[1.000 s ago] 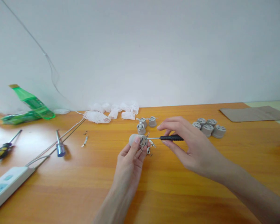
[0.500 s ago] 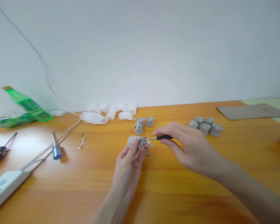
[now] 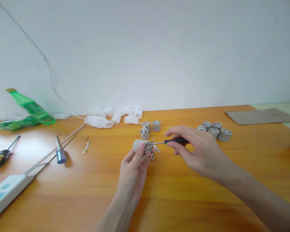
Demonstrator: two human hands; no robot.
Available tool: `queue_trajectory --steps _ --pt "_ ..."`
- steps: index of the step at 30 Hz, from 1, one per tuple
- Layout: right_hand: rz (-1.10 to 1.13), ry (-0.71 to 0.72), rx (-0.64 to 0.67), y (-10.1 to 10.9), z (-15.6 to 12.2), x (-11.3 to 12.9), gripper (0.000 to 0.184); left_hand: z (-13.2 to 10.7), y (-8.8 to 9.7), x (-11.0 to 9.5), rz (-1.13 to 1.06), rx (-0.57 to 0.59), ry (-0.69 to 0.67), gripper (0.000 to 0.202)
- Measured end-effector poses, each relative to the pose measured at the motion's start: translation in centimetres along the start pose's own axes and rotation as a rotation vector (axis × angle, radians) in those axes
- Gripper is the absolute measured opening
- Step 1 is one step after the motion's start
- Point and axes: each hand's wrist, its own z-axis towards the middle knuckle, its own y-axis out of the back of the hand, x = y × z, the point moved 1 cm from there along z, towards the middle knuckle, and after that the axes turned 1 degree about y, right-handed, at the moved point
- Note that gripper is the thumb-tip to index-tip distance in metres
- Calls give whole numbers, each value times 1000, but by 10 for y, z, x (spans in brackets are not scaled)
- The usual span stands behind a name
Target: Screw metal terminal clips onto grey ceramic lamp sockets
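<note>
Two hands busy: left hand (image 3: 134, 166) pinches a grey socket body (image 3: 138, 145) just above the worktop (image 3: 87, 193); right hand (image 3: 199, 153) grips a black-handled screwdriver (image 3: 177, 140), tip at its metal terminal (image 3: 148, 147). (A)
Risk? (B)
Tip could skid off the small terminal, jabbing the left fingers (image 3: 137, 154) or scattering the loose clips (image 3: 156, 149) beside it. (A)

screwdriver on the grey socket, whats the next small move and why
Probably a small twist of the screwdriver with the right hand: its thin shaft points at the metal terminal side of the grey socket, which the left hand pinches. Whether the tip sits in a screw is too small to tell.
</note>
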Motion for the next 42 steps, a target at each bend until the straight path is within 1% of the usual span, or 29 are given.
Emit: queue_trajectory --steps 1,3,6,8,9,11,13,14,16,19,21,25,28,30,31,34,35,36,37,38,40,42 --pt "-13 -28 7 -1 0 0 15 0 0 0 -4 0 1 31" --pt "-13 -47 40 -3 0 1 14 0 0 0 -9 -1 2 32" --pt "31 32 60 -2 2 2 26 -1 0 0 -12 -5 2 32" --pt "52 80 51 -1 2 1 29 -3 0 0 -4 3 7 32" --pt "51 73 39 0 2 0 27 -4 -1 0 2 13 9 32" --pt "31 2 21 1 1 -2 19 -6 -2 0 12 36 14 31" --pt "-2 -73 41 2 0 -4 14 -7 -3 1 13 51 12 31" --pt "-14 -79 61 3 0 -4 15 -6 -3 1 12 51 8 30" --pt "-15 -28 97 4 1 -4 21 -5 -1 0 8 36 1 30" --pt "26 80 95 5 3 -2 33 -3 0 0 9 16 -4 28" --pt "35 99 70 5 4 -1 32 -3 0 2 17 23 -2 29" --pt "-8 46 5 2 2 2 23 -5 -3 10 19 35 16 31" --pt "7 -51 -10 2 3 0 22 -6 -4 15 9 21 49 31" --pt "26 -106 26 4 3 -3 19 -6 -4 15 12 11 58 30" --pt "21 -105 66 5 4 -5 18 -5 -3 14 13 4 58 29" --pt "-46 -6 222 6 3 -7 18 -3 -2 7 16 -32 44 27" --pt "-59 16 245 5 3 -6 20 -2 -1 5 18 -41 34 27" --pt "-52 7 249 3 2 -5 21 -2 -1 3 19 -42 21 28" --pt "-21 -36 238 1 1 -3 22 -1 -1 2 22 -37 4 30" --pt "36 -110 219 -1 1 -1 23 -1 -1 0 28 -29 -15 32" --pt "199 -338 207 -7 1 2 23 0 0 -1 44 -13 -54 34" --pt "356 -582 235 -10 2 4 25 0 0 -2 70 -4 -82 33"
